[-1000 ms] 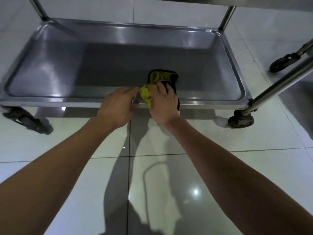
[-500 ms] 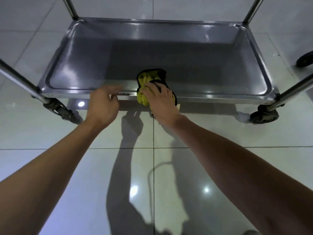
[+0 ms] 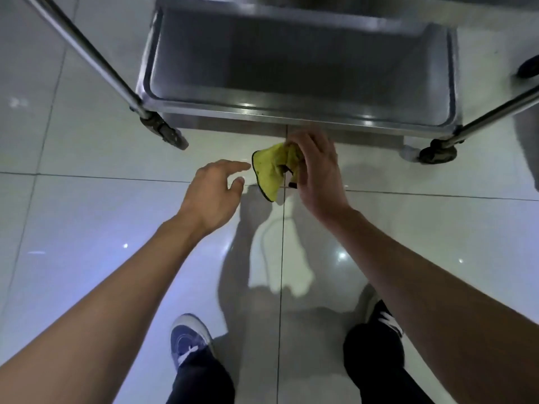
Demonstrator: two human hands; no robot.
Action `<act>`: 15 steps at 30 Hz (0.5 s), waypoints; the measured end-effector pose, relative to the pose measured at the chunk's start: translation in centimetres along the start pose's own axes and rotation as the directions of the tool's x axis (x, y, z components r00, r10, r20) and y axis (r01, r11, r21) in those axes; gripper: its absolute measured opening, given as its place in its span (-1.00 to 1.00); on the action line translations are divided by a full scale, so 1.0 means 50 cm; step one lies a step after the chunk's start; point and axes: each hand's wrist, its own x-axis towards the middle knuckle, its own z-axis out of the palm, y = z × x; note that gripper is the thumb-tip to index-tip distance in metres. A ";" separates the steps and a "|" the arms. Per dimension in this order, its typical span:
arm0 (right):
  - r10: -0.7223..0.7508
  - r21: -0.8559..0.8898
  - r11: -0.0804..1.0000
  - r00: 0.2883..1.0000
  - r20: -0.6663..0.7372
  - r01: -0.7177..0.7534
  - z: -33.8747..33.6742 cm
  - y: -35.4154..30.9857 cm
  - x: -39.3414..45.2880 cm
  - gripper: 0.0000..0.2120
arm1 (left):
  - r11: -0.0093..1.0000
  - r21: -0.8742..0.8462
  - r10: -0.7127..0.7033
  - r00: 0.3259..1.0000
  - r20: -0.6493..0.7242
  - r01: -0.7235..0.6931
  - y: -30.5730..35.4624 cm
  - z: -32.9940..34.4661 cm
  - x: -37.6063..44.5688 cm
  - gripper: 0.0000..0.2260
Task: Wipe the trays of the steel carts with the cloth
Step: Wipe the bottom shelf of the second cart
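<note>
Glossy white floor tiles (image 3: 87, 217) are seen, lamp glare mirrored in them; on those tiles a blue sneaker (image 3: 188, 341) is planted, a black one (image 3: 385, 319) seen to its right

A soft yellow cloth (image 3: 271, 173) with black edging, pinched in the right hand (image 3: 316, 176), hangs near a brushed steel tray (image 3: 291, 107) with a dull sheen beyond both hands; beneath them, glossy smooth floor tiles (image 3: 87, 228) mirror ceiling lights.
</note>
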 end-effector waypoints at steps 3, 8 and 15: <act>0.064 0.047 0.997 0.997 -0.039 -0.062 -0.100 -0.097 -0.070 -0.58 | 1.000 0.008 0.013 1.000 0.017 -0.013 0.053 -0.087 -0.086 -0.69; 0.225 0.136 0.966 0.974 -0.005 -0.222 -0.310 -0.296 -0.166 -0.56 | 0.994 0.021 0.101 0.984 0.147 -0.105 0.208 -0.215 -0.229 -0.62; 0.313 0.193 0.931 0.950 0.010 -0.309 -0.606 -0.494 -0.241 -0.54 | 0.965 -0.016 0.255 0.931 0.261 -0.260 0.506 -0.341 -0.378 -0.68</act>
